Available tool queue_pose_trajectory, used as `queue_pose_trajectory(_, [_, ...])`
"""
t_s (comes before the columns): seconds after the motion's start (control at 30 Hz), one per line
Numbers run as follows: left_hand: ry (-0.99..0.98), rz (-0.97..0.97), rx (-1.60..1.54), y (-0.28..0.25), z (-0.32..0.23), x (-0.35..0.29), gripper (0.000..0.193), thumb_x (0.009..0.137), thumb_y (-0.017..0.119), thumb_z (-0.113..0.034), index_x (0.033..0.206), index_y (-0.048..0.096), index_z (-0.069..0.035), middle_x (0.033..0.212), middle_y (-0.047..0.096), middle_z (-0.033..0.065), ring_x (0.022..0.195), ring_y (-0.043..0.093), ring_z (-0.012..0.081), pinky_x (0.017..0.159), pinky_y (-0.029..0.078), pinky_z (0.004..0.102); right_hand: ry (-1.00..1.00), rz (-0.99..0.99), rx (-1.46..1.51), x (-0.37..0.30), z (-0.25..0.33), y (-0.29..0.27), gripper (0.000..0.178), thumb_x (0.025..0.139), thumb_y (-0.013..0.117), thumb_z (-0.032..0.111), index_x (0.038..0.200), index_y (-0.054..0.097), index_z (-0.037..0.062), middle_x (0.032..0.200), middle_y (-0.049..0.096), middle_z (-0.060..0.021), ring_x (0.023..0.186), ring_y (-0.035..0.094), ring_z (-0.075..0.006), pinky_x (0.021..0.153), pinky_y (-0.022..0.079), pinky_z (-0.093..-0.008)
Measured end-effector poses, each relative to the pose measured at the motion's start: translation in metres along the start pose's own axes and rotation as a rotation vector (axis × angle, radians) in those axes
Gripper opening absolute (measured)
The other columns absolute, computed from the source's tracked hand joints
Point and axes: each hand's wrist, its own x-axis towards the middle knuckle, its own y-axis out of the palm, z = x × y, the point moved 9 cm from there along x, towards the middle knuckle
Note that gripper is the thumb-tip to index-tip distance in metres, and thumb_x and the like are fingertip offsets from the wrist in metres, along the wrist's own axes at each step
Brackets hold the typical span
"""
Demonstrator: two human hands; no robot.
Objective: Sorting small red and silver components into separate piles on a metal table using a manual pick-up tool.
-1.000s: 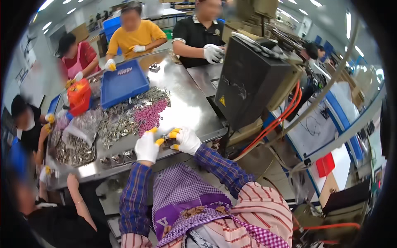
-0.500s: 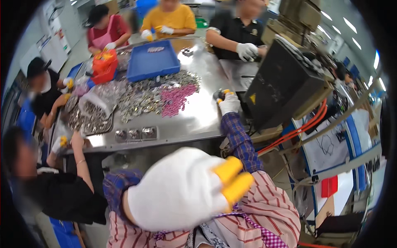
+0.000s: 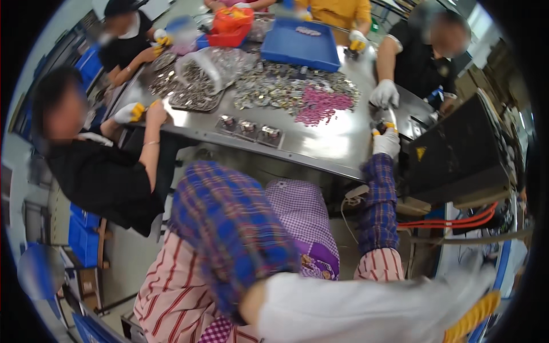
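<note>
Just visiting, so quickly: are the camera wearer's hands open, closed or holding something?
Left hand: blurred; open or closed can't be told.
Right hand: at a small metal part; grip can't be told.

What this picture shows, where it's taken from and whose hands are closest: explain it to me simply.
A fisheye camera worn on a person's head looks down, so straight edges bend. The person's left hand, white-gloved and blurred, is at lower right; I can't tell whether it holds anything. Their right hand, gloved too, is by the metal table's edge at a small dark part, its grip unclear. On the table lie silver metal parts, pink pieces, a blue plastic tray and a row of three metal assemblies.
</note>
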Motion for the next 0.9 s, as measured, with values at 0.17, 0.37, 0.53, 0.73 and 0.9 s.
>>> queue_pose_trajectory(0.17, [-0.114,-0.106,0.051,0.009,0.038,-0.026,0.031,0.074,0.066,-0.023,0.099,0.064,-0.004,0.090,0.063,0.0080,0.075,0.060,0.0221,0.067,0.049,0.0321,-0.008,-0.007,0.087,-0.003,-0.008,0.001,0.045,0.077,0.068,0.041,0.112,0.059,0.0148,0.101,0.063,-0.0094,0.085,0.063,-0.0291,0.073,0.052,-0.0389])
queue_pose_trajectory(0.37, [-0.149,-0.258,0.084,0.019,0.084,-0.041,0.032,0.074,0.066,-0.025,0.097,0.065,-0.004,0.086,0.064,0.0065,0.072,0.060,0.0220,0.065,0.049,0.0319,0.083,0.047,0.096,-0.009,-0.004,-0.006,0.047,0.075,0.073,0.035,0.116,0.057,0.0187,0.103,0.064,-0.0071,0.088,0.064,-0.0285,0.074,0.051,-0.0375])
queue_pose_trajectory(0.53, [-0.115,-0.380,0.060,0.025,0.115,-0.035,0.032,0.074,0.066,-0.027,0.095,0.065,-0.003,0.083,0.065,0.0053,0.070,0.060,0.0219,0.064,0.048,0.0318,0.006,0.028,0.027,-0.002,-0.008,0.004,0.044,0.078,0.068,0.040,0.115,0.057,0.0171,0.101,0.063,-0.0094,0.084,0.063,-0.0293,0.074,0.052,-0.0393])
queue_pose_trajectory(0.73, [-1.035,-0.595,0.126,0.033,0.272,-0.143,0.044,0.085,0.056,-0.034,0.120,0.056,-0.006,0.100,0.064,0.0144,0.084,0.062,0.0309,0.074,0.049,0.0364,0.023,0.050,-0.032,0.020,-0.003,-0.007,0.050,0.079,0.066,0.042,0.120,0.055,0.0164,0.106,0.061,-0.0091,0.090,0.062,-0.0267,0.076,0.051,-0.0386])
queue_pose_trajectory(0.9, [-1.395,-0.483,0.279,0.071,0.397,-0.243,0.053,0.090,0.045,-0.050,0.130,0.051,-0.015,0.105,0.065,0.0140,0.090,0.062,0.0369,0.077,0.048,0.0430,0.131,-0.054,-0.152,0.008,0.018,-0.026,0.056,0.080,0.065,0.041,0.127,0.052,0.0126,0.110,0.059,-0.0135,0.095,0.061,-0.0257,0.079,0.051,-0.0378])
